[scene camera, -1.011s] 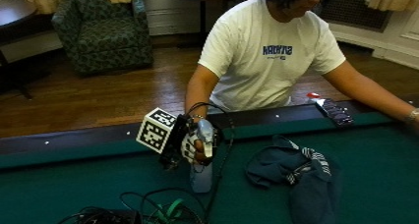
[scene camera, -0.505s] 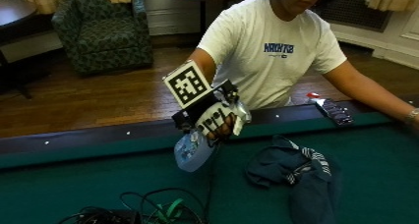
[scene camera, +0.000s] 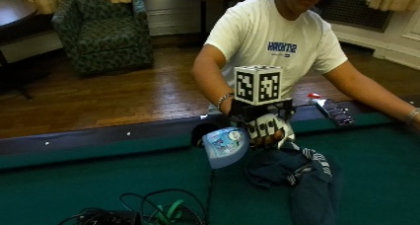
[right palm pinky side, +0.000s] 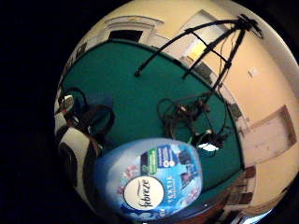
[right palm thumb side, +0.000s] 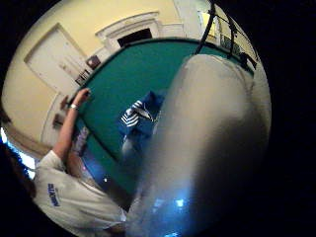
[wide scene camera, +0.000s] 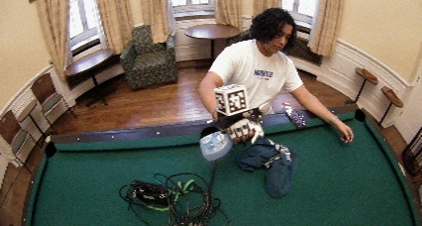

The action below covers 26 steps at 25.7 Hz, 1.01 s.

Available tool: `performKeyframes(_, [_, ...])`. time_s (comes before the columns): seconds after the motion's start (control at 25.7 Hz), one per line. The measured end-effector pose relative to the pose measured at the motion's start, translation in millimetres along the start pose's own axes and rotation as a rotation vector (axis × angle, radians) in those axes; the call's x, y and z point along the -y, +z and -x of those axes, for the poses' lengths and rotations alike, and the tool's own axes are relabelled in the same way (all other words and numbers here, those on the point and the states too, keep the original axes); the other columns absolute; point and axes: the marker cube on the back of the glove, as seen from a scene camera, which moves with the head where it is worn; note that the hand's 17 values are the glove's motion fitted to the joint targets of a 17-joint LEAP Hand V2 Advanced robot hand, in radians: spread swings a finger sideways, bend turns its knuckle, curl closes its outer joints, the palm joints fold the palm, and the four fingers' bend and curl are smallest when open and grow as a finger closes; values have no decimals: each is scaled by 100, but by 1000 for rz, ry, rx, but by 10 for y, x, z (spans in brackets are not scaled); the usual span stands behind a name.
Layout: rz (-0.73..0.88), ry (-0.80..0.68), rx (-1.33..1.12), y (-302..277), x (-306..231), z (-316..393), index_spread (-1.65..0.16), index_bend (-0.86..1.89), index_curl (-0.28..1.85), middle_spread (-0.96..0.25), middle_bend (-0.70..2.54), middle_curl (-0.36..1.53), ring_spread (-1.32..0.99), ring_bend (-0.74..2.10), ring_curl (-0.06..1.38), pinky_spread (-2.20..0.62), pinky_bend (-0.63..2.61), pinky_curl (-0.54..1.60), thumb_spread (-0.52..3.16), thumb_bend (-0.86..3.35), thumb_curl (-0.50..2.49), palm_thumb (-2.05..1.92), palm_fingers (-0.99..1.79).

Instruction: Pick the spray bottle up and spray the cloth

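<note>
In the outside view my gloved right hand [scene camera: 265,129] grips the neck of a pale blue spray bottle [scene camera: 226,143] and holds it above the green table. The bottle is tipped on its side, with its base turned away from the person. Its nozzle is hidden behind the hand. A dark blue cloth [scene camera: 295,173] with a striped edge lies crumpled on the felt, right beside and below the hand. The wide outside view shows the same bottle [wide scene camera: 215,145], hand [wide scene camera: 242,129] and cloth [wide scene camera: 270,162]. In the palm views the labelled bottle [right palm pinky side: 154,179] fills much of the picture and the cloth [right palm thumb side: 140,116] lies past it.
A tangle of black cables with a green loop [wide scene camera: 168,196] lies on the felt near the front. A dark remote-like object [scene camera: 333,111] sits on the wooden rail [scene camera: 98,136]. The person's bare hand [wide scene camera: 342,134] rests on the table at the far right. Tripod legs [right palm pinky side: 196,51] stand across the table.
The bottle stood upright on the felt in my grip a second ago. It has since been lifted, tipped over and carried right, up to the cloth.
</note>
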Motion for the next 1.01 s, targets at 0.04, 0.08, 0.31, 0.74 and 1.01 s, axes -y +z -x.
performKeyframes(0.04, [22,-39,-45,52,15,101,-27,37,56,-19,64,57,-19,76,50,-31,45,44,26,-3,74,95,139])
performKeyframes(0.08, [45,-81,-94,106,24,205,-27,37,56,-19,64,57,-19,76,50,-31,45,44,26,-3,74,94,139])
performKeyframes(0.31, [141,-311,-339,399,5,834,-27,37,57,-19,65,57,-19,76,49,-31,45,44,25,-3,76,94,139])
performKeyframes(0.74, [215,-484,-503,767,-95,1358,-27,37,58,-19,65,56,-19,76,49,-31,45,43,25,-3,78,94,139])
performKeyframes(1.01, [289,-588,-418,867,-233,1555,-27,36,58,-19,64,56,-19,77,49,-31,45,43,25,-3,79,94,139])
